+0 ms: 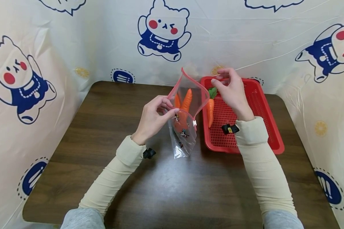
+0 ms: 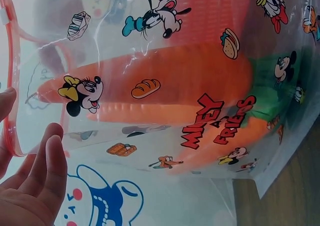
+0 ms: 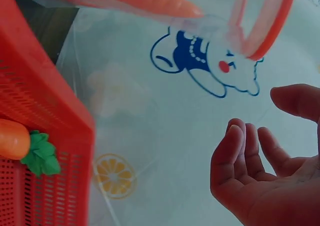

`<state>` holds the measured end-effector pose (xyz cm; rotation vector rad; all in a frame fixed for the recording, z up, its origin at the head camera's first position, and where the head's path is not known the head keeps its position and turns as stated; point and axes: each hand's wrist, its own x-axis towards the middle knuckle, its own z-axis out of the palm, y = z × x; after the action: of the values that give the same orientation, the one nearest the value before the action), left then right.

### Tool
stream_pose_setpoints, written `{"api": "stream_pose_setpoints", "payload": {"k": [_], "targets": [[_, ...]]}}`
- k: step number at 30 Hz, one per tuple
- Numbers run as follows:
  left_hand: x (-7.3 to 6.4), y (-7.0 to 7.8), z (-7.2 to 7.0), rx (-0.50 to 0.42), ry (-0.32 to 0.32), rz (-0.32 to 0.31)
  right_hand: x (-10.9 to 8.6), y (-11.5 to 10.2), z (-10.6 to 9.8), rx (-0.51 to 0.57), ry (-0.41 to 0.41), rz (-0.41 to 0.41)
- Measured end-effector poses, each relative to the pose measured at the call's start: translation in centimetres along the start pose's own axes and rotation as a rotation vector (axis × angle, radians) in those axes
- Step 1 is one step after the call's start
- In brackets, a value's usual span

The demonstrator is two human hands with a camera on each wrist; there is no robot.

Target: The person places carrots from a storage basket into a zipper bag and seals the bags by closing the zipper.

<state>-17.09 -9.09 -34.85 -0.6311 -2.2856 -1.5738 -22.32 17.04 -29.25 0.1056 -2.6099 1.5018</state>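
My left hand (image 1: 154, 116) pinches the rim of a clear zip bag (image 1: 181, 150) printed with cartoon figures. Its pink-edged mouth gapes wide, facing up, with a white slider on the right side. Inside are orange carrots (image 1: 187, 101), pointed tips toward the mouth; green tops (image 2: 267, 95) show at the bottom in the left wrist view. Another carrot (image 1: 210, 113) with a leafy green top lies along the left side of a red basket (image 1: 218, 138). Over the basket's far part hovers my right hand (image 1: 232, 90), fingers loosely bent and holding nothing.
A dark wooden table (image 1: 103, 133) bears the basket, which stands right of the bag. Behind and at both sides hangs a pale curtain (image 1: 223, 35) with cartoon bears. Small black devices (image 1: 149, 153) are strapped at the wrists.
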Motion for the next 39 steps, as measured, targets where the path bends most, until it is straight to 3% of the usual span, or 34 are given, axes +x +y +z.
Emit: {"api": "stream_pose_setpoints", "payload": {"k": [5, 14, 23, 31, 39], "targets": [[0.0, 0.0, -0.1, 0.001, -0.006, -0.008, 0.7, 1.5, 0.0, 0.050, 0.013, 0.059], [-0.2, -0.2, -0.3, -0.007, -0.015, -0.016, 2.1, 4.4, 0.4, 0.120, -0.041, 0.277], [-0.3, -0.3, -0.4, 0.008, -0.020, -0.029, 3.5, 7.5, 1.5, 0.185, -0.064, 0.419], [-0.3, -0.3, -0.5, 0.009, -0.027, -0.042, 4.0, 9.4, 2.7, 0.135, -0.099, 0.474], [-0.3, -0.2, -0.4, 0.008, -0.020, -0.028, 4.1, 11.2, 3.9, 0.017, -0.129, 0.495]]}}
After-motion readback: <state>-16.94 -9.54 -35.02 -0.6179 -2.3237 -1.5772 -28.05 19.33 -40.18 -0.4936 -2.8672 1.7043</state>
